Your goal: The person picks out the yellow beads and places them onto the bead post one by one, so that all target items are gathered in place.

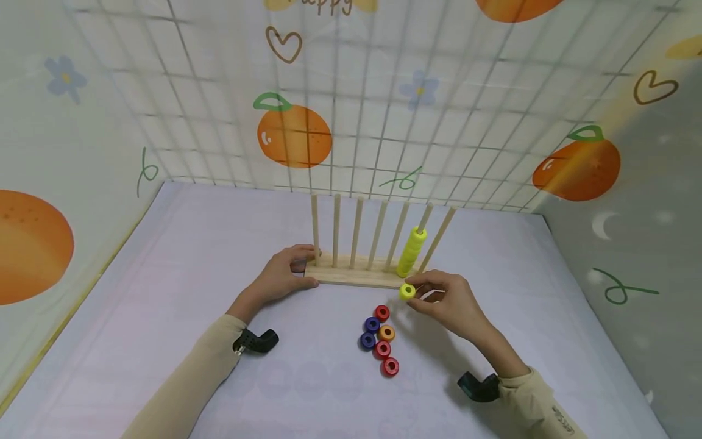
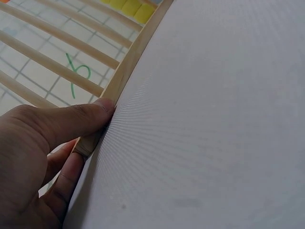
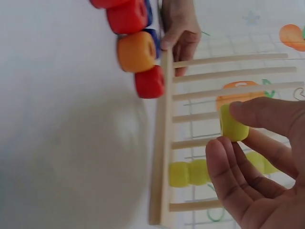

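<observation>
A wooden rack (image 1: 356, 278) with several upright pegs stands on the table. My left hand (image 1: 281, 272) grips the left end of its base; in the left wrist view the thumb (image 2: 81, 119) lies on the wood, other fingers round the end. Between thumb and fingers my right hand (image 1: 452, 303) pinches a yellow bead (image 1: 406, 294), its hole showing, in front of the base's right part and apart from the pegs. A column of yellow beads (image 1: 411, 253) is threaded on the second peg from the right. The other pegs bear no beads.
Loose beads lie in front of the rack: red ones (image 1: 390, 366), dark blue ones (image 1: 368, 341) and an orange one (image 1: 386, 332), several touching. Behind the table hangs a printed cloth (image 1: 219, 134) with a grid and oranges. Cloth walls flank both sides.
</observation>
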